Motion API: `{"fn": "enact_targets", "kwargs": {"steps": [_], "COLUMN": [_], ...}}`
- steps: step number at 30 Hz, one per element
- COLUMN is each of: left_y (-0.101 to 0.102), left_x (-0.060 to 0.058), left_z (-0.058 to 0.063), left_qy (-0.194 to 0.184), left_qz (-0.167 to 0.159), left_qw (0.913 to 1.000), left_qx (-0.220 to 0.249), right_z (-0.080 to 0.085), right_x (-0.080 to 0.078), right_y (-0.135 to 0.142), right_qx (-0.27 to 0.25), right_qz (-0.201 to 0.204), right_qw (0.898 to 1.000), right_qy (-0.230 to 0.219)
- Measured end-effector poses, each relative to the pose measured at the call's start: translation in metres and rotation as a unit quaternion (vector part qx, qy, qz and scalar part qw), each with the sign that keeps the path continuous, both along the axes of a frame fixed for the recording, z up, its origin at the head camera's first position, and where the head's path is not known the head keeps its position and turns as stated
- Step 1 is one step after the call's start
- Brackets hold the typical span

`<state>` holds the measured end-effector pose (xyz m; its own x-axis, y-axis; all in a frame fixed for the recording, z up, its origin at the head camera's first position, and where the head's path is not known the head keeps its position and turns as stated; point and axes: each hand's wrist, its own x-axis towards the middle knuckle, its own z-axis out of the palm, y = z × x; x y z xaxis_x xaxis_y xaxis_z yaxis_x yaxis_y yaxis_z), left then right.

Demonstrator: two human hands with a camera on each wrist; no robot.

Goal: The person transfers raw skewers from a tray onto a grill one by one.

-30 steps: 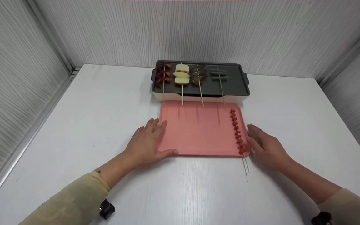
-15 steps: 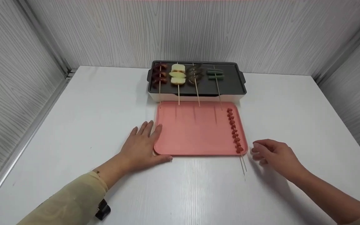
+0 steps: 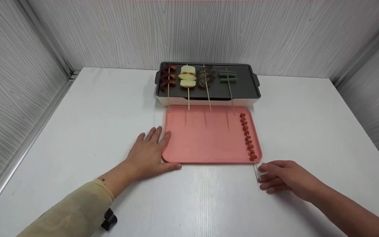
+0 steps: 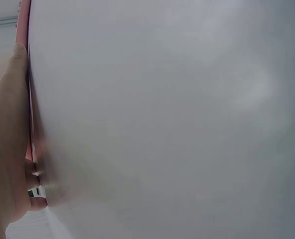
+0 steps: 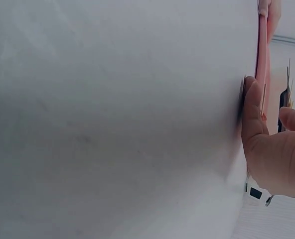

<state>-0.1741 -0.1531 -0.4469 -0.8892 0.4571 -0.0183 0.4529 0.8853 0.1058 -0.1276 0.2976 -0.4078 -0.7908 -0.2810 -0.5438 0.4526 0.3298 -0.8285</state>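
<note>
A pink tray [image 3: 206, 141] lies on the white table. Along its right side lies a skewer of small red pieces [image 3: 247, 136], its two thin sticks reaching past the front edge. My left hand [image 3: 146, 154] rests spread at the tray's front left corner, thumb along the front edge. Beside the bare stick ends is my right hand [image 3: 285, 177], fingers bent loosely around that spot. In the right wrist view a gap shows between the thumb [image 5: 292, 118] and the fingers [image 5: 252, 102]. Fingertips overlap the sticks in the head view.
Behind the tray stands a dark grill plate [image 3: 247, 87] on a white base. On it lie skewers of dark red pieces [image 3: 168, 77], pale slices [image 3: 188, 77], brown pieces [image 3: 206, 77] and green strips [image 3: 228, 77], their sticks overhanging the tray. Wood-patterned walls [image 3: 206, 29] enclose the table.
My right hand has left the tray's right edge and come toward the front, down to the skewer's stick ends. My left hand stays at the tray corner.
</note>
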Motion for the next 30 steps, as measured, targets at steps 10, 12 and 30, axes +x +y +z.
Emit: {"fn": "enact_targets", "kwargs": {"steps": [10,12,30], "left_y": [0.0019,0.0019,0.0026], "left_x": [-0.0007,-0.0004,0.0010], "left_z": [0.0035,0.0037,0.0057], "left_qy": [-0.003,-0.009,-0.013], "left_qz": [-0.009,-0.006,-0.005], "left_qw": [0.9999,0.9999,0.9999], "left_qx": [-0.010,-0.009,0.003], "right_z": [-0.0053,-0.0064,-0.0030], "right_x": [0.0021,0.0027,0.0072], "right_y": [-0.0029,-0.0031,-0.0040], "right_qx": [-0.051,-0.055,-0.066], "right_qz": [0.013,0.015,0.001], "right_qw": [0.998,0.998,0.998], "right_qy": [-0.029,-0.030,0.016]}}
